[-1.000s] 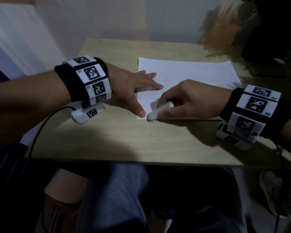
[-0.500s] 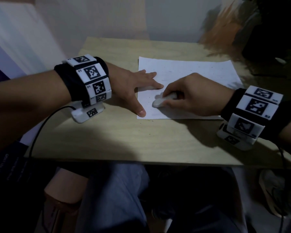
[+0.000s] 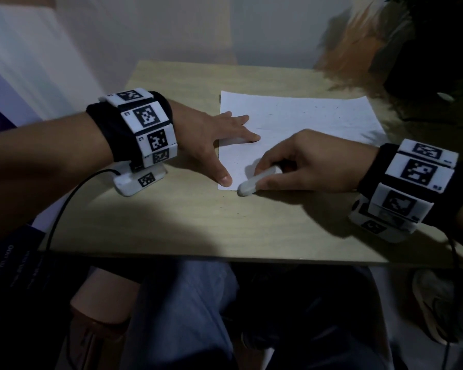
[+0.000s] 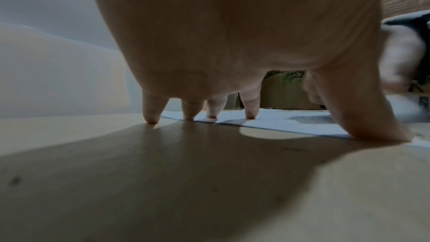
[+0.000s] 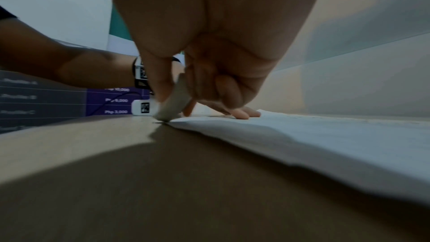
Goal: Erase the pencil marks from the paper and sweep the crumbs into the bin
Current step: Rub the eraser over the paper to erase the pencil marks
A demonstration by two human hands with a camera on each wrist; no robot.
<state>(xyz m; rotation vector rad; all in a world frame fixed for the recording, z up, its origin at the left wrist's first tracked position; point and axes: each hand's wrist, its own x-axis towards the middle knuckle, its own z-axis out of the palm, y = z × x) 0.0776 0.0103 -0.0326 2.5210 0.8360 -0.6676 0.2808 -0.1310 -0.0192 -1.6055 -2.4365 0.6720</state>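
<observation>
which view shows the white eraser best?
Head view: the white oblong eraser shows along most of its length, pinched by the right hand at the near left corner of the white paper sheet. Right wrist view shows it close but blurred and partly hidden by fingers. In the left wrist view I cannot make it out.

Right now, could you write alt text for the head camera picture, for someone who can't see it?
A person's right hand pinches a white oblong eraser at the near edge of a white sheet of paper on a pale wooden table. The left hand spreads flat, pinning the sheet's left edge. Both wrists wear black bands with black-and-white square markers.
</observation>
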